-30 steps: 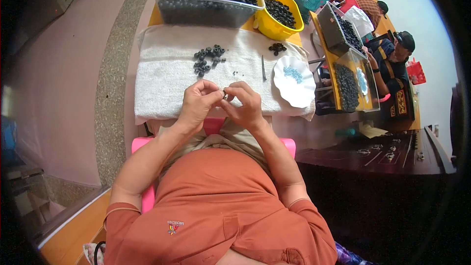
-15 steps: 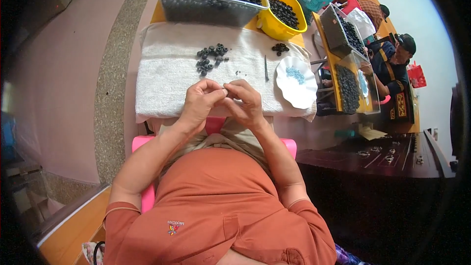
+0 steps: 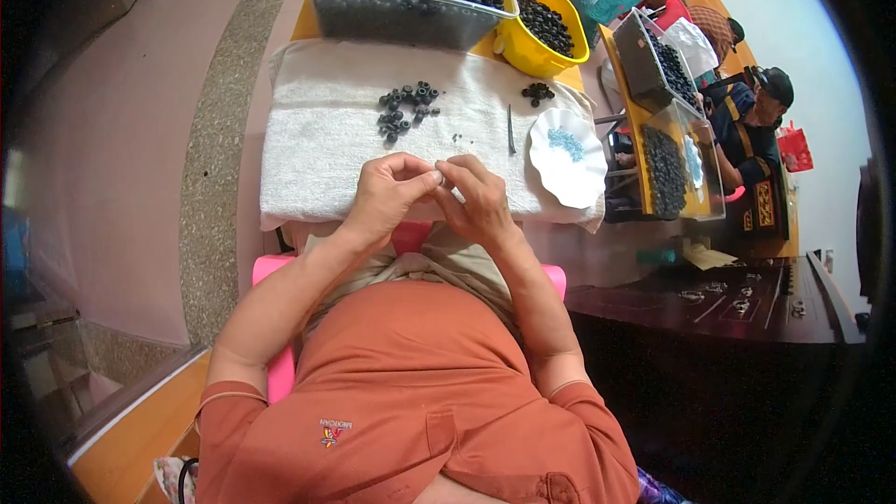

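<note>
Over the near edge of the white towel (image 3: 313,145), my left hand (image 3: 387,191) and my right hand (image 3: 478,196) meet, thumbs and forefingers pinched together. Between the fingertips is a tiny greyish piece (image 3: 440,175), too small and covered to tell its kind. Just beyond my hands lies a loose group of small black ring-shaped parts (image 3: 403,110), with a few tiny dark bits (image 3: 457,138) near it. To the right are a thin dark stick (image 3: 511,131), a small cluster of black parts (image 3: 538,92) and a white scalloped plate (image 3: 569,189) bearing small light-blue pieces (image 3: 565,142).
A clear plastic bin (image 3: 401,14) full of black parts stands at the far edge, beside a yellow basin (image 3: 537,61) with more. Rightward, another person (image 3: 747,121) sits at a table with a grey bin (image 3: 642,65) and a clear tray (image 3: 695,182).
Both hands stay pinched together, with small shifts of the fingers and a slight turn of the right hand. The whole table scene sits slightly further right in the picture.
</note>
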Demonstrator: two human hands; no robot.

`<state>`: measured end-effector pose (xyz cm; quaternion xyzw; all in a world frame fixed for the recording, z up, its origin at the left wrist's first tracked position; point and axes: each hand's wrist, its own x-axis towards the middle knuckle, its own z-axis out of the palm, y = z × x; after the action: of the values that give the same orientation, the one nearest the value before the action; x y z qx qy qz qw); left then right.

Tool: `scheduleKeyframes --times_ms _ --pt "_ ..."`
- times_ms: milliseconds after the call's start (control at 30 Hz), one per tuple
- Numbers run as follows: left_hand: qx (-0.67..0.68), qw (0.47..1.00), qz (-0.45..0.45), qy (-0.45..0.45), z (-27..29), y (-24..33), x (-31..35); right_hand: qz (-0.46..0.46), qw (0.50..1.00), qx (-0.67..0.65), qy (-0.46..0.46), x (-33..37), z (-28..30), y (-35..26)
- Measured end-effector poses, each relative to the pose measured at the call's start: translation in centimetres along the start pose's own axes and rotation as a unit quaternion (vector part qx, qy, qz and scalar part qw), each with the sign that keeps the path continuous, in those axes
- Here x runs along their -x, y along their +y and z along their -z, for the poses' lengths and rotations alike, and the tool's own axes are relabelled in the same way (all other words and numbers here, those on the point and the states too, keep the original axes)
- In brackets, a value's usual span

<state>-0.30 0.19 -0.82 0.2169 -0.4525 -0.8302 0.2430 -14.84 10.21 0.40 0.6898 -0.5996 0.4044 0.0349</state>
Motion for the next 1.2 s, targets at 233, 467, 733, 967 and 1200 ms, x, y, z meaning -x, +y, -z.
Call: scheduleKeyframes --times_ms 233,467,733,967,1200 --pt "-0.011 1.0 -0.006 -0.001 0.17 -0.31 -0.11 -0.005 1.0 -0.008 -0.009 0.35 -0.27 0.36" --pt "0.004 1.0 -0.001 -0.005 -0.22 0.28 0.2 -0.018 0.999 -0.038 0.013 -0.04 -0.36 0.06" --pt "0.006 1.0 -0.012 0.016 -0.49 0.52 0.34 -0.047 0.997 -0.045 0.042 -0.02 -0.62 0.05" --pt "0.012 1.0 0.001 0.008 -0.57 0.38 0.38 -0.021 0.999 -0.03 0.025 -0.01 -0.4 0.2" --pt "0.005 1.0 -0.002 0.006 -0.5 0.22 0.35 -0.037 0.998 -0.051 0.019 -0.34 0.1 -0.18"
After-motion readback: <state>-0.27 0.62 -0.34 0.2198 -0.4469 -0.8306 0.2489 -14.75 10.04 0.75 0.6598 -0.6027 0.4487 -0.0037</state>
